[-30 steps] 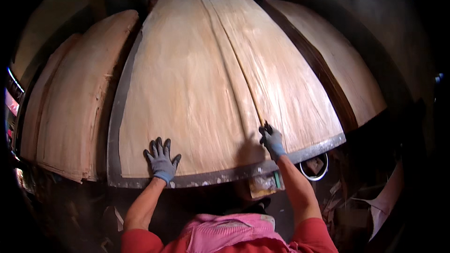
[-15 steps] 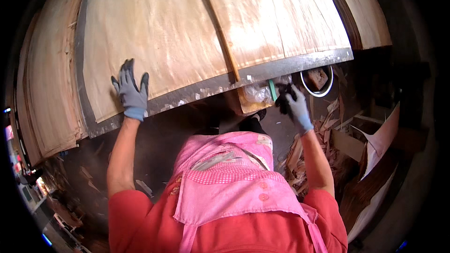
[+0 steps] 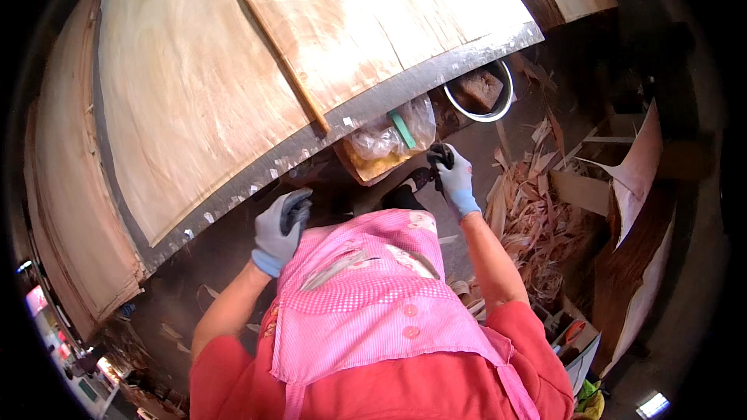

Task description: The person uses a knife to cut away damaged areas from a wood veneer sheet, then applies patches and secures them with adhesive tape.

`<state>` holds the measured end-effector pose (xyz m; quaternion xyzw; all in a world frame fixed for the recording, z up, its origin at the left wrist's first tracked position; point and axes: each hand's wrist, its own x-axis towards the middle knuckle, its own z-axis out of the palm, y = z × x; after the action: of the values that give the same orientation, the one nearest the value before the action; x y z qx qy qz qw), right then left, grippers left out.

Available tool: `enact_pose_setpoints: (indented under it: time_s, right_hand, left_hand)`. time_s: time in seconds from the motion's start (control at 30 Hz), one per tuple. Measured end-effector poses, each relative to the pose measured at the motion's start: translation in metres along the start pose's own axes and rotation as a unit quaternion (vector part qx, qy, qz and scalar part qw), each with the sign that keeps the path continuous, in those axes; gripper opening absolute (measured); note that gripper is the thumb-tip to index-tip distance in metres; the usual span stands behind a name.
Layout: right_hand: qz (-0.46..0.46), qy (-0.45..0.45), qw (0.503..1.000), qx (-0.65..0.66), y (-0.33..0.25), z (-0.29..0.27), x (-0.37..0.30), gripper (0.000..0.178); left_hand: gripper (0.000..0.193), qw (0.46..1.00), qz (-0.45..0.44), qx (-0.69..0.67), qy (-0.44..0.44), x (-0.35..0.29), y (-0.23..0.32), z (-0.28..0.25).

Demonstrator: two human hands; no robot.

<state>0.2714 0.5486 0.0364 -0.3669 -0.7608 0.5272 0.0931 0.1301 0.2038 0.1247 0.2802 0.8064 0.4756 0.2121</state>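
A dark tool (image 3: 426, 176) was gripped in the gloved right hand (image 3: 454, 179) below the table (image 3: 405, 89); the left hand (image 3: 278, 229) was curled at its edge, near a plastic bag (image 3: 385, 140).

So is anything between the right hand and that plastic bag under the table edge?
Nothing visible. The right hand, gripping a small dark object, sits just right of the plastic bag, with open space between them.

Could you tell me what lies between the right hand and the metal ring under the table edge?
In the head view, only bare dark floor separates the right hand from the metal ring.
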Motion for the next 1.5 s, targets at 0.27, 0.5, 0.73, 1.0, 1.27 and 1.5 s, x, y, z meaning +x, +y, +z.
enact_pose_setpoints:
  time_s: [0.27,0.5,0.73,1.0,1.27,1.5]
  right_hand:
    - [0.023,-0.076,0.990,-0.114,-0.031,0.006,0.027,0.033]
    - [-0.050,-0.069,0.962,-0.259,-0.016,0.025,0.049,0.027]
    - [-0.009,-0.121,0.983,-0.139,0.005,0.011,0.039,0.031]
    - [0.030,-0.092,0.987,0.131,0.031,-0.012,0.015,0.037]
    - [0.036,-0.012,0.995,-0.091,0.054,-0.041,0.045,0.029]
    - [-0.036,0.071,0.995,-0.060,0.020,-0.025,0.064,0.034]
  left_hand:
    - [0.031,0.963,-0.171,-0.198,-0.062,0.035,-0.003,0.062]
    - [0.029,0.963,-0.162,-0.193,-0.100,0.055,-0.002,0.110]
    - [0.026,0.969,-0.177,-0.145,-0.089,0.071,-0.001,0.127]
    - [0.030,0.965,-0.200,-0.151,-0.071,0.077,-0.017,0.120]
    - [0.057,0.971,0.000,0.229,-0.066,0.087,-0.008,0.126]
    - [0.041,0.928,0.064,0.360,-0.075,0.126,-0.012,0.133]
